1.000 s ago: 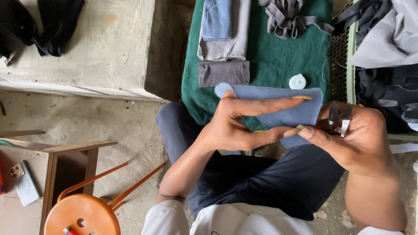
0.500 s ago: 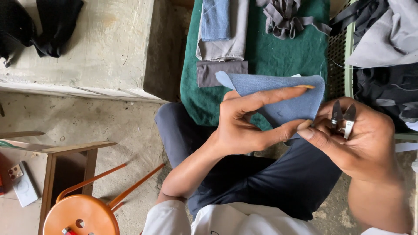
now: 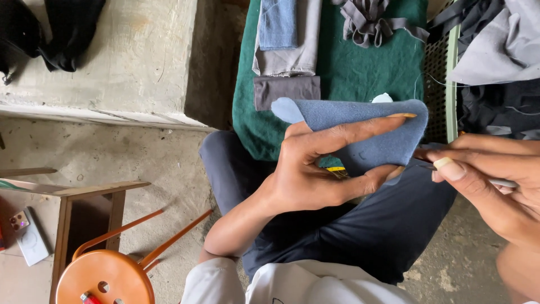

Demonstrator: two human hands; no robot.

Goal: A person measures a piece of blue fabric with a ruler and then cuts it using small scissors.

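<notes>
A small flat white rectangular device with a little dark screen at its upper corner (image 3: pixel 29 236) is seen lying on the concrete floor at lower left, beside a wooden stool (image 3: pixel 84 205).

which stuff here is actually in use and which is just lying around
In use: blue cloth pinched in the left hand; thin metal tool in the right hand.
Lying about: green mat, grey folded cloth, orange stool, black bag.
</notes>
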